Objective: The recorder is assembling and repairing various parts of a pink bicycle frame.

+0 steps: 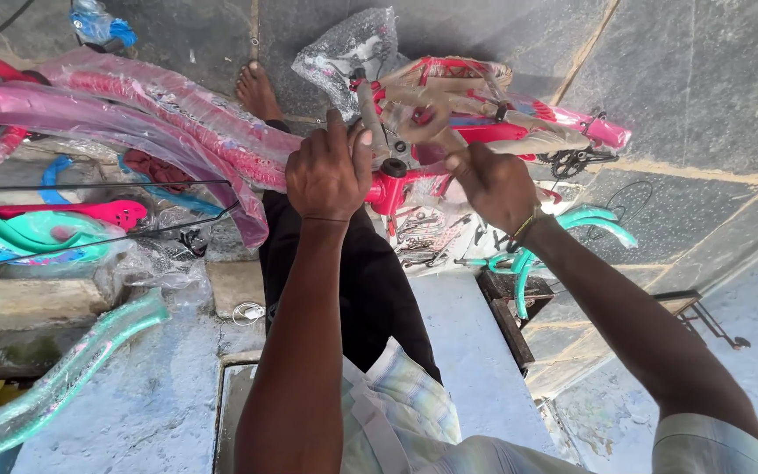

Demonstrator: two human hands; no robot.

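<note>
Our left hand (328, 171) was closed around the handles of a pair of pliers (377, 127), with the thumb up on top — a tight hold, we think, to keep the tool from slipping. The tip of the pliers sat at the round tube end (394, 167) of a small red and pink bike frame (484, 132). Our right hand (495, 184) was closed too, fingers pinched on something small right beside that tube end; we could not tell what the small thing was. It looked like this hand kept the frame from turning.

The frame lay on its side on the stone floor (704, 88), close in front of our knees, so both hands could reach it. Brown paper and clear plastic wrap (344, 48) covered parts of it, likely to guard the paint. To the left lay pink mudguards (133, 110) in plastic. A teal bike part (528, 263) lay lower right — near loose metal bits (423, 237).
</note>
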